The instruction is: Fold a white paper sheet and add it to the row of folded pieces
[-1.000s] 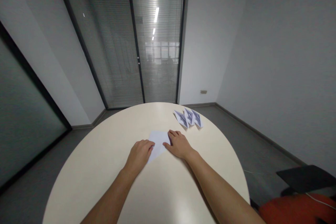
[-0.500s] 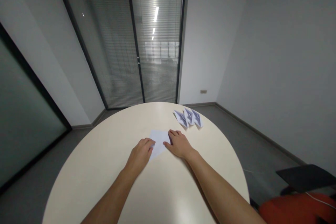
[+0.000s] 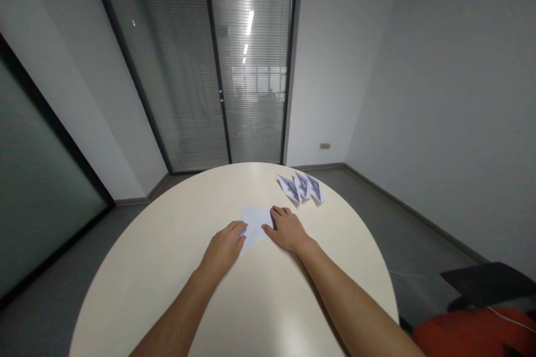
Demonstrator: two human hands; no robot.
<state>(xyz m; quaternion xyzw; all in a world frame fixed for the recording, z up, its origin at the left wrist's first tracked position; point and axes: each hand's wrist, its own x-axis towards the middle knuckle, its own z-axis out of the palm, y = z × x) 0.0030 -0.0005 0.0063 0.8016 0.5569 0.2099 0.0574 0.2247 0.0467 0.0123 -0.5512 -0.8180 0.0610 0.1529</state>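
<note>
A white sheet of paper (image 3: 254, 222) lies flat near the middle of a round cream table (image 3: 167, 268). My left hand (image 3: 223, 247) rests on the sheet's near left edge, its fingers bent and pressing down on the paper. My right hand (image 3: 287, 228) lies flat on the sheet's right edge with fingers stretched out and the thumb touching the paper. Beyond my right hand, three folded paper pieces (image 3: 302, 187) with blue print lie side by side by the table's far right rim.
Behind the table stand glass doors with closed blinds (image 3: 218, 67) and grey walls. A dark chair part (image 3: 486, 284) and something red-orange (image 3: 473, 334) sit at the lower right, off the table.
My left hand has slid slightly toward me and to the right along the paper's edge. My right hand and the folded pieces stay where they were.
</note>
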